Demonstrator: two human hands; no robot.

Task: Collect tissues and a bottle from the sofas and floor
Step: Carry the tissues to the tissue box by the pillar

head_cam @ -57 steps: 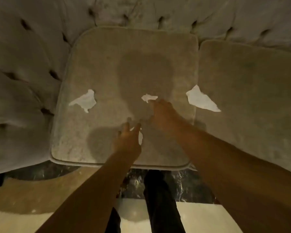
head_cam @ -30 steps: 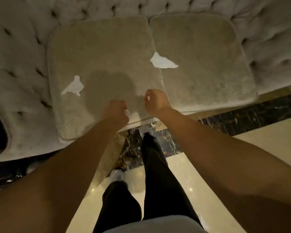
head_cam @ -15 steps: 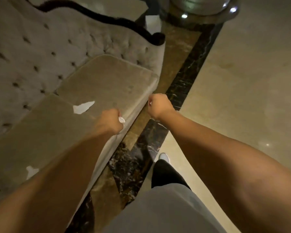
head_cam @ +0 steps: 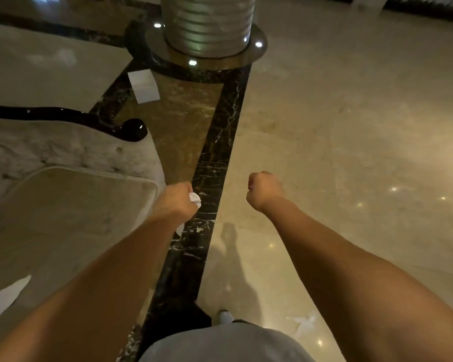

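Note:
My left hand (head_cam: 174, 203) is closed into a fist on a crumpled white tissue (head_cam: 195, 199) that pokes out by the thumb, just off the sofa's right end. My right hand (head_cam: 263, 190) is a tight fist over the pale floor; the small tissue it took is almost wholly hidden inside. Another white tissue (head_cam: 7, 299) lies on the sofa cushion (head_cam: 63, 210) at the lower left. A flat folded white tissue (head_cam: 143, 86) lies on the brown floor strip ahead. A crumpled tissue (head_cam: 302, 322) lies on the floor near my feet. No bottle is in view.
The tufted sofa's arm, with its glossy black wooden trim (head_cam: 131, 130), fills the left. A ribbed round column (head_cam: 207, 24) on a ringed base with small lights stands ahead. Polished pale marble floor (head_cam: 351, 152) spreads to the right, crossed by a dark marble band (head_cam: 220, 152).
Both hands closed on tissues from the left cushion and came off the sofa. My view swung right, from the cushions to the sofa's end, the floor and the column.

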